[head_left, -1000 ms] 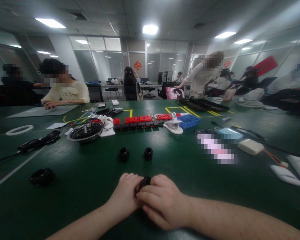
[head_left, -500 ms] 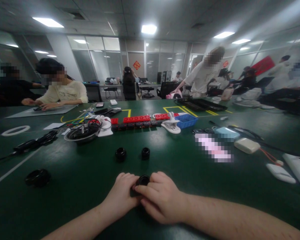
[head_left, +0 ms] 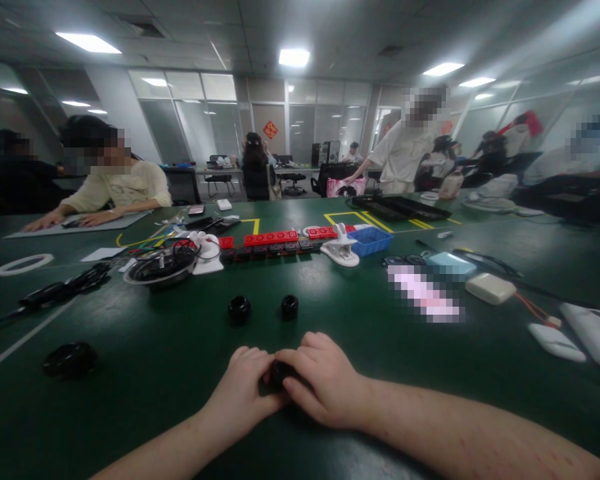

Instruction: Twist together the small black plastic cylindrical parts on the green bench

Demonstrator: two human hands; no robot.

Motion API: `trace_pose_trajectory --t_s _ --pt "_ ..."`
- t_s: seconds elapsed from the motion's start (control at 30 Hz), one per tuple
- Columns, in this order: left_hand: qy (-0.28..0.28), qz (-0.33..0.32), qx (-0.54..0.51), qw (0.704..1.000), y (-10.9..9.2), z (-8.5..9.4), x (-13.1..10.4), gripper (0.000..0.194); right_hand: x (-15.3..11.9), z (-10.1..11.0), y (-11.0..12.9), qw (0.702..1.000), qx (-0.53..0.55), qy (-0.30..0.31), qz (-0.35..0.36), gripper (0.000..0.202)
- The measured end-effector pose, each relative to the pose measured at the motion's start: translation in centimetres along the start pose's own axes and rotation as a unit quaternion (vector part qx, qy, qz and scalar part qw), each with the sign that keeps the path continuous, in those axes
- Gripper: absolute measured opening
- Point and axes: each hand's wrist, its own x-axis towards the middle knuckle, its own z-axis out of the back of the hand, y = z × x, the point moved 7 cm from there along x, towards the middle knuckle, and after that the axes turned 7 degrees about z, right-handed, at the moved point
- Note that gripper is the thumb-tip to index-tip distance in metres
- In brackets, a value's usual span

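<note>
Left hand (head_left: pixel 243 383) and right hand (head_left: pixel 327 380), fingers clamped on a rounded, plastic-looking black piece (head_left: pixel 281 372) | between them, near side of dark-green tabletop (head_left: pixel 180 340) | uneven pressure could pop it loose!

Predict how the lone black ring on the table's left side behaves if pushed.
The black ring seems apt to slide first, since it appears to lie on its side on the table. Its rounded outside suggests it could roll if stood on edge. Glossy highlights hint at a smooth, perhaps slippery surface. Weight: can't tell.
</note>
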Motion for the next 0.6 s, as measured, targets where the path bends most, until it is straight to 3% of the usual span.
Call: trace_pose_trajectory --t_s 0.6 --pt "0.011 -0.018 -0.006 1.0 -0.43 0.06 -0.13 0.028 -0.11 -0.16 -0.87 0.999 0.009 0.0 -0.032 0.04"
